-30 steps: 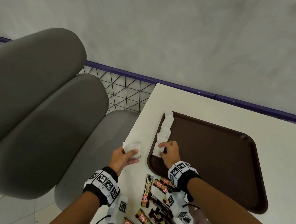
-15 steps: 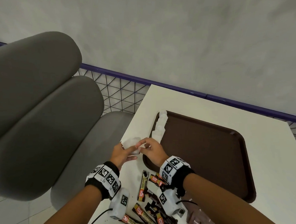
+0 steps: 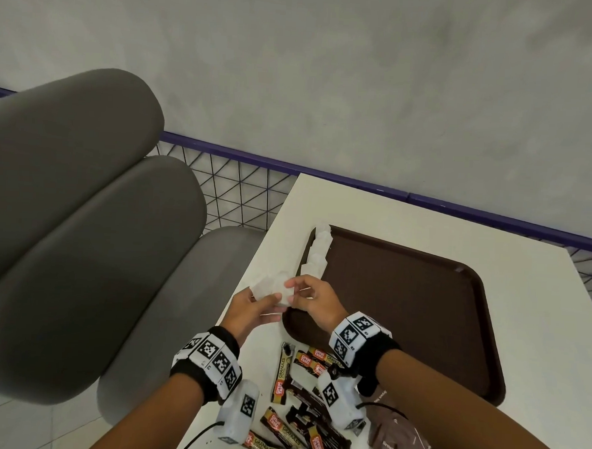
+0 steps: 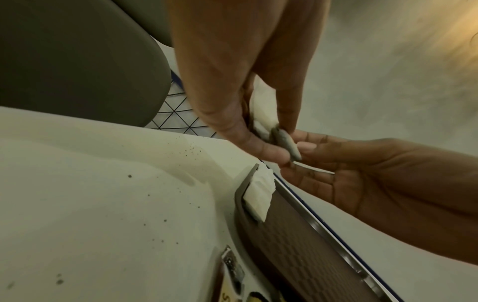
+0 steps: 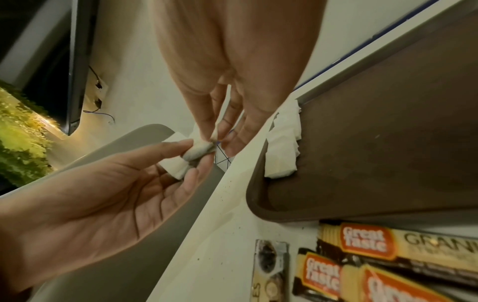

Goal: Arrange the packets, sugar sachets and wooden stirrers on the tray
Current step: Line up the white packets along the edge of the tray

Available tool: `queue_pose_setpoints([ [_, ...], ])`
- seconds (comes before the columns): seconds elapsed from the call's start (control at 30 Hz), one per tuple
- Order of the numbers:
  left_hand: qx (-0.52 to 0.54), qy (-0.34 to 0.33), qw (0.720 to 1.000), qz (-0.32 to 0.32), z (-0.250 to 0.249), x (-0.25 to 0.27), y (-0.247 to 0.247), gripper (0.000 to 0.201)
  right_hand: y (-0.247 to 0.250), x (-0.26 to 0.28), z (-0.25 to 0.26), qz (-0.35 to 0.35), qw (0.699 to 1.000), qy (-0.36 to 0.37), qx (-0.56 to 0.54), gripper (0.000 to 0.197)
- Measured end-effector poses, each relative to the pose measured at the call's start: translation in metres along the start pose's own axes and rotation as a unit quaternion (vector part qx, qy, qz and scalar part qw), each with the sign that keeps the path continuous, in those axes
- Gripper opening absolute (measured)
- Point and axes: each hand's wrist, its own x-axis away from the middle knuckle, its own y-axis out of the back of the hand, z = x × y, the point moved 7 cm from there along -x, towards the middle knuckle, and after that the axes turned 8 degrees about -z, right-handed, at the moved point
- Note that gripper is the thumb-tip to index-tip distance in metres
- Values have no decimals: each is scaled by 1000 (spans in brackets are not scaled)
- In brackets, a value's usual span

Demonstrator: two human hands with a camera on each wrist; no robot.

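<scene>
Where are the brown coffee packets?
In the head view, the coffee packets lie loose on the white table, just below the tray's near-left corner.

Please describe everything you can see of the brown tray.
The brown tray is a dark, rectangular, plastic-looking piece with rounded corners and a raised rim. It lies flat on the white table. A row of white sachets leans along its left rim; the rest is bare. The right hand is above its near-left corner.
</scene>
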Motion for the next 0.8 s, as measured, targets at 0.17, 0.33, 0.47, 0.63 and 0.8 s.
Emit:
queue_pose_setpoints([
  [0.17,39,28,999,-26,7,-7,2,20,22,-9,-15,-84,996,-26,25,26],
  [0.33,40,20,995,-86,12,-17,20,24,33,-10,-35,-112,987,-23,114,28],
  [0.47,42,27,993,-106,17,-21,28,15,25,-8,-47,-105,981,-38,157,29],
  [0.63,27,29,993,-110,19,-21,33,3,9,-12,-49,-85,976,-36,198,28],
  [0.8,-22,20,993,-116,20,-22,39,3,5,-19,-54,-84,970,-49,222,28],
])
